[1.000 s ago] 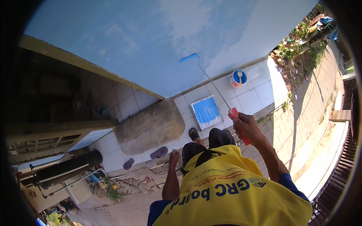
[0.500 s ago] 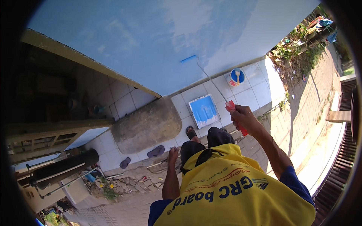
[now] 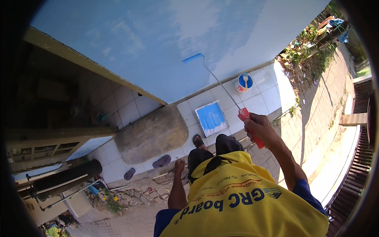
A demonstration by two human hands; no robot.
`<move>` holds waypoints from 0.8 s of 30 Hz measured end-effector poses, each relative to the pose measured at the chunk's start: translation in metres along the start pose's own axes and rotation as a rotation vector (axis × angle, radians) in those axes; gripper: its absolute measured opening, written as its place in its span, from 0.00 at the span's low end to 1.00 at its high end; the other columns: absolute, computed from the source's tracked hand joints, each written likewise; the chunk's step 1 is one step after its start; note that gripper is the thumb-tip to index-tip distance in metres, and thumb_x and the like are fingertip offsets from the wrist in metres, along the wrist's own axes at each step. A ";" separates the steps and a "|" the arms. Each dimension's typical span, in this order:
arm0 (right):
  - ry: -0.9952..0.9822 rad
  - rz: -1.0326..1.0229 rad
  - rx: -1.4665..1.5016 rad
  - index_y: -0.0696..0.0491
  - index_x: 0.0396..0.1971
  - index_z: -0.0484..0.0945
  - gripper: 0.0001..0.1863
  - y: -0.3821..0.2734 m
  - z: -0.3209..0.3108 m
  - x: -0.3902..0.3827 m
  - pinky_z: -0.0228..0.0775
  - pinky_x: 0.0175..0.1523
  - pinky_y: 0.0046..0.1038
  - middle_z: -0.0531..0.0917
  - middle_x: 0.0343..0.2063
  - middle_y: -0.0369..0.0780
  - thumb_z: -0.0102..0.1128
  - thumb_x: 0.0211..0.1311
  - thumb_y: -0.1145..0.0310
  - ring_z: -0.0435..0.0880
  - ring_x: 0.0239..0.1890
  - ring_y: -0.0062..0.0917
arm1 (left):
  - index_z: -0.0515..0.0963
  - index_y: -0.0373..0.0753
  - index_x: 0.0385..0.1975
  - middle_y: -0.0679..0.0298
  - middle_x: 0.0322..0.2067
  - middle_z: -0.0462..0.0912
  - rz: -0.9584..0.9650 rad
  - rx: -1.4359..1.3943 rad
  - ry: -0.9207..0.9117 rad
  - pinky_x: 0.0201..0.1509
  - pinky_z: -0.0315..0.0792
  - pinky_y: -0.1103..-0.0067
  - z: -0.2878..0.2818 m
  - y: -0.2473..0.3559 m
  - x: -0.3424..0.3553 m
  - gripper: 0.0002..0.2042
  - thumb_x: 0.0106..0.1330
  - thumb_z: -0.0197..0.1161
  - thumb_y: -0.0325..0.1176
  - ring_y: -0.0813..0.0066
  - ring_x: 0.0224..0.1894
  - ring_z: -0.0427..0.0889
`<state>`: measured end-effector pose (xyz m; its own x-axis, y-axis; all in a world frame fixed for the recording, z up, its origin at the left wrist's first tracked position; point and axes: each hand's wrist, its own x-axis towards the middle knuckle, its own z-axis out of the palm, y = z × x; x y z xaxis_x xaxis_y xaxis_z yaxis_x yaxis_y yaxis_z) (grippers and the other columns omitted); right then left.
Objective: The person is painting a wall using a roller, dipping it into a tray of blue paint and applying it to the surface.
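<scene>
My right hand (image 3: 258, 130) is shut on the red handle (image 3: 243, 114) of a paint roller. Its long metal rod runs to the blue roller head (image 3: 192, 57), which is against the pale blue wall (image 3: 142, 43). Under the rod, a square tray (image 3: 211, 118) of blue paint sits on white tiles (image 3: 258, 103). A bucket (image 3: 240, 87) of blue paint, with a brush (image 3: 245, 80) across its top, stands by the wall. My left hand (image 3: 179, 166) hangs low beside my dark-clothed legs, fingers curled, with nothing seen in it.
A doorway with a concrete step (image 3: 150, 138) is at left. Loose sandals (image 3: 161, 160) lie near the step, and a black cylindrical tank (image 3: 65, 177) on pipes is at lower left. Plants (image 3: 300, 49) and a paved path border the right, with a railing (image 3: 357, 166) beyond.
The roller head dipped slightly, then rose a little on the wall. The view has shifted slightly. My right hand still grips the handle, and my left hand stays low.
</scene>
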<state>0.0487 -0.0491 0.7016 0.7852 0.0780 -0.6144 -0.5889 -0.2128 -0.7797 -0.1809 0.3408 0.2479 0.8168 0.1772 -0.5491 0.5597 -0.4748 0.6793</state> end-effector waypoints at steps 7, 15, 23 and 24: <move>0.006 -0.030 -0.035 0.59 0.31 0.74 0.11 -0.006 -0.006 -0.019 0.67 0.21 0.21 0.75 0.21 0.35 0.52 0.67 0.66 0.73 0.18 0.16 | 0.74 0.25 0.55 0.40 0.53 0.79 -0.084 0.000 -0.126 0.63 0.69 0.65 -0.004 0.051 0.015 0.27 0.68 0.56 0.45 0.47 0.59 0.77; -0.012 -0.003 -0.059 0.61 0.32 0.76 0.12 0.046 -0.003 0.055 0.69 0.21 0.22 0.76 0.20 0.37 0.53 0.67 0.66 0.75 0.19 0.18 | 0.76 0.27 0.49 0.46 0.44 0.80 -0.059 0.022 -0.060 0.54 0.70 0.66 -0.001 0.051 0.009 0.23 0.68 0.57 0.45 0.53 0.49 0.78; 0.003 -0.003 0.002 0.60 0.32 0.75 0.11 0.005 0.008 -0.003 0.68 0.21 0.22 0.75 0.20 0.36 0.52 0.67 0.66 0.74 0.18 0.17 | 0.75 0.32 0.30 0.58 0.23 0.76 0.027 0.040 -0.009 0.36 0.68 0.68 0.003 -0.013 -0.011 0.20 0.68 0.55 0.47 0.68 0.28 0.72; 0.000 -0.020 -0.005 0.60 0.32 0.75 0.11 -0.004 0.010 -0.015 0.68 0.21 0.22 0.75 0.20 0.36 0.52 0.67 0.66 0.74 0.18 0.17 | 0.75 0.32 0.29 0.58 0.23 0.76 0.027 0.052 0.025 0.37 0.68 0.68 -0.001 -0.021 -0.013 0.20 0.68 0.55 0.47 0.68 0.28 0.72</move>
<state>0.0376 -0.0392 0.7126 0.7966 0.0824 -0.5988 -0.5723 -0.2159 -0.7911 -0.2031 0.3497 0.2416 0.8351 0.1849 -0.5180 0.5298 -0.5234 0.6674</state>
